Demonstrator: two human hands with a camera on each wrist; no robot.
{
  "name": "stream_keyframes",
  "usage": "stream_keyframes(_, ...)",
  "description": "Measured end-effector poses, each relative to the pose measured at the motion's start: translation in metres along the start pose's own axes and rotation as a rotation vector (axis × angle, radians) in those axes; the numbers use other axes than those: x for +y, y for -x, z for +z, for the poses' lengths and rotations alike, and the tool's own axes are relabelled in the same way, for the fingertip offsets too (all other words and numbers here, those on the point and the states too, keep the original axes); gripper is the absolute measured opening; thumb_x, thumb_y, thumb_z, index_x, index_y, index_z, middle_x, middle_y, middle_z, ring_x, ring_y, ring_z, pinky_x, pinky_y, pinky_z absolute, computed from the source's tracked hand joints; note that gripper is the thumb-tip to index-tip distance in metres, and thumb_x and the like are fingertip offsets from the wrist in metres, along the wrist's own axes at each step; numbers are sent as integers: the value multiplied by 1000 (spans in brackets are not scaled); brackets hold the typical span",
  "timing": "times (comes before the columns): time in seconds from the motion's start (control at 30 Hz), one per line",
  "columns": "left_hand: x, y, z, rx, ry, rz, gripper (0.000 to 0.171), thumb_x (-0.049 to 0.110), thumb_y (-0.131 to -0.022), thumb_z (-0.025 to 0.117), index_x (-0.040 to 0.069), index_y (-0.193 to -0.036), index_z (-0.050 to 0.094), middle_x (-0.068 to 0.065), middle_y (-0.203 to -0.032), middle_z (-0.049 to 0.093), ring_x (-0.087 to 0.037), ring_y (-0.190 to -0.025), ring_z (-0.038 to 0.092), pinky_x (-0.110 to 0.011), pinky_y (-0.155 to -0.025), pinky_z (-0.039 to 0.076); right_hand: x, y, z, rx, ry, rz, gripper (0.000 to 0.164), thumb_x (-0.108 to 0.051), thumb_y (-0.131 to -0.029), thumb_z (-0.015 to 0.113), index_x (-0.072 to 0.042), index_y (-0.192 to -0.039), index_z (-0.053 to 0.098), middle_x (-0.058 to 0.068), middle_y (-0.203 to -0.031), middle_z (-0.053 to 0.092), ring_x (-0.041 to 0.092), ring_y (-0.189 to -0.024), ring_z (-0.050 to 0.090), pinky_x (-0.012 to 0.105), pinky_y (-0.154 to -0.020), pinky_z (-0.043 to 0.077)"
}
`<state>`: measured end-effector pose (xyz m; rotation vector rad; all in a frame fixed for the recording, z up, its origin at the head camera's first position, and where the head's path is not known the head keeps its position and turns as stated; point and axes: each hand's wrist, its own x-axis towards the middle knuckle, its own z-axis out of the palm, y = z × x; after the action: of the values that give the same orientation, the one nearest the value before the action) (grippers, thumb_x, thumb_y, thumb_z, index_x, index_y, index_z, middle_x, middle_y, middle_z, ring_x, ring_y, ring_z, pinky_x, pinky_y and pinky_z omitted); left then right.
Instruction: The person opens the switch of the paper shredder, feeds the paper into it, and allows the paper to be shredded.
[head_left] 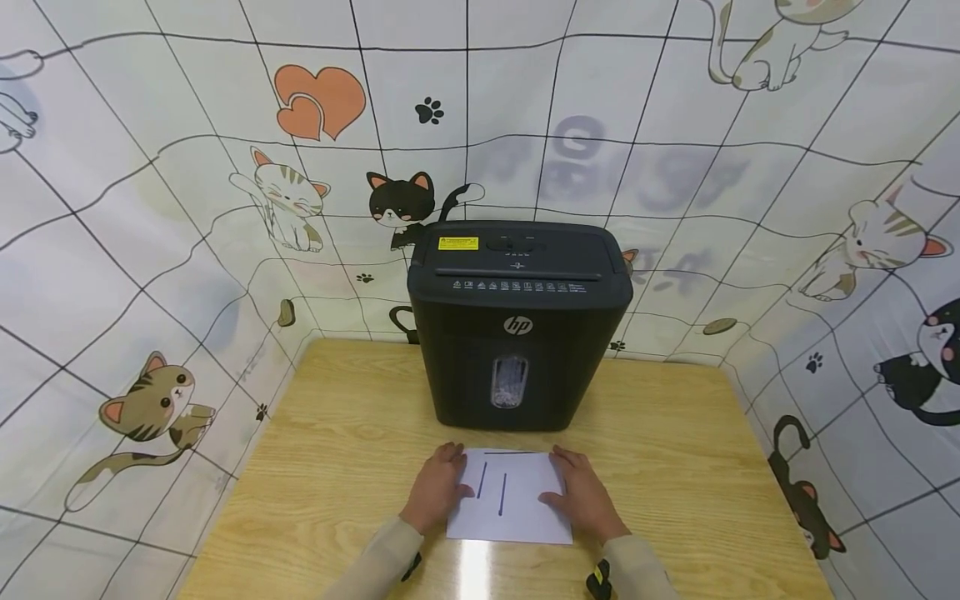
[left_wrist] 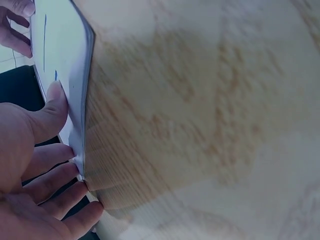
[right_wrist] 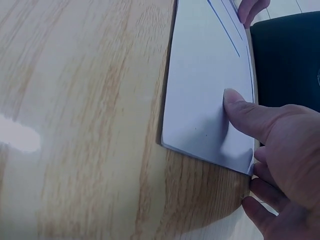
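together, left hand, right hand, touching paper

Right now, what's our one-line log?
left hand: touches left side of white rectangular paper stack | right hand: touches stack's right side | black boxy HP shredder: behind

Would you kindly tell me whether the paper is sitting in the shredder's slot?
No, the head view shows the white paper lying on the wooden table in front of the black shredder.
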<state>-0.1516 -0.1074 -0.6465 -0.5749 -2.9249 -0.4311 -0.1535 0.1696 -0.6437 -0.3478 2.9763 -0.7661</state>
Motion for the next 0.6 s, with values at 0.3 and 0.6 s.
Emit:
stream_keyframes(0.3, 5, -1, -3, -5, -86, 16, 53, 36, -71, 79, 3, -111, 68, -16, -128, 57, -34, -119, 51, -44, -95, 45, -1, 3, -2, -16, 57, -29, 64, -34, -75, 78, -4, -127, 57, 12, -143, 45, 32, -133, 38, 49, -103, 35)
stream_keyframes(0.6, 5, 1, 1, 18, -131, 45, 45, 35, -73, 77, 6, -106, 71, -16, -127, 56, -34, -118, 52, -43, -92, 47, -6, 8, -3, 32, 116, -107, 53, -33, -76, 76, -5, -119, 64, 12, -135, 53, 37, -130, 42, 51, -99, 39)
